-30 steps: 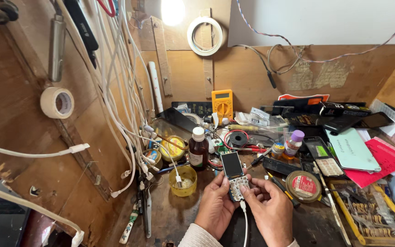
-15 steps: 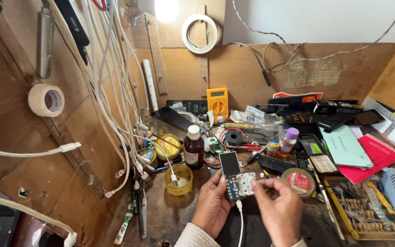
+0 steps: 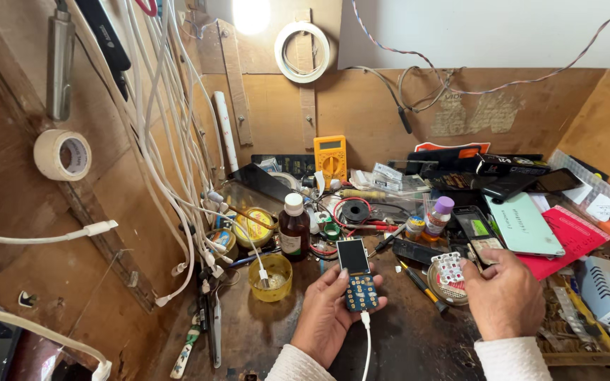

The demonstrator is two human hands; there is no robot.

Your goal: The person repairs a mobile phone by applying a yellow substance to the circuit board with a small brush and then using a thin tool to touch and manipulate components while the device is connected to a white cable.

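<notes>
My left hand (image 3: 327, 317) holds a small opened phone (image 3: 356, 274) upright over the bench; its dark screen is on top and a bare blue circuit board with gold contact pads shows below. A white cable (image 3: 367, 346) plugs into the phone's bottom end. My right hand (image 3: 506, 293) is off to the right and pinches a white keypad piece (image 3: 450, 269) with red marks, above a round tin (image 3: 438, 286).
A yellow multimeter (image 3: 330, 156) stands at the back wall. A brown bottle (image 3: 294, 227), a yellow cup (image 3: 270, 277), a purple-capped bottle (image 3: 438, 215), phones and a green case (image 3: 524, 224) crowd the bench. White cables (image 3: 178, 162) and a tape roll (image 3: 62, 154) hang on the left.
My right hand has lifted the white keypad off the phone and carried it to the right, baring the blue board. My left hand still holds the phone.
</notes>
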